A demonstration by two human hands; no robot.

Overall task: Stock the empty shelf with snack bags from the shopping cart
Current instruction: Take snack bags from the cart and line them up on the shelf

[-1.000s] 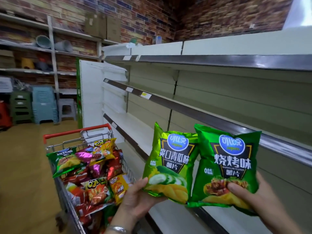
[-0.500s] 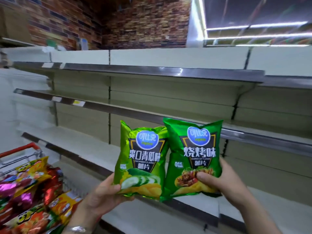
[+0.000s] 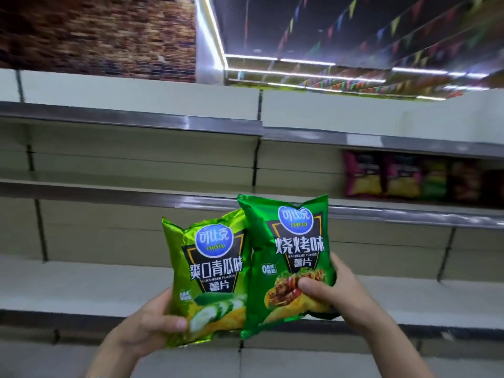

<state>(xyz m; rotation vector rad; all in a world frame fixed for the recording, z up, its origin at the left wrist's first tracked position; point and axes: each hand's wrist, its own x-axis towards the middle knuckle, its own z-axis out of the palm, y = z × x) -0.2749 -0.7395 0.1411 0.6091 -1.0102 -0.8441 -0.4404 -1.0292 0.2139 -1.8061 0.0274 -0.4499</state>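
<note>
My left hand (image 3: pixel 147 327) grips the lower left corner of a light green cucumber chip bag (image 3: pixel 210 271). Beside it, my right hand (image 3: pixel 331 293) holds a darker green barbecue chip bag (image 3: pixel 289 257) by its lower right side, thumb on the front. The barbecue bag overlaps the right edge of the cucumber bag. Both bags stand upright in front of the cream shelf unit, about level with the bare middle shelf (image 3: pixel 114 190). The shopping cart is out of view.
Several snack bags (image 3: pixel 403 177) stand in a row at the right end of the middle shelf. A top shelf (image 3: pixel 136 118) and a lower shelf (image 3: pixel 81 285) run across the unit. Overhead are light strips and coloured bunting.
The view has swung right and upward, so the cart has left the frame and stocked bags appear at the right. Both hands have raised the bags, the barbecue bag now higher.
</note>
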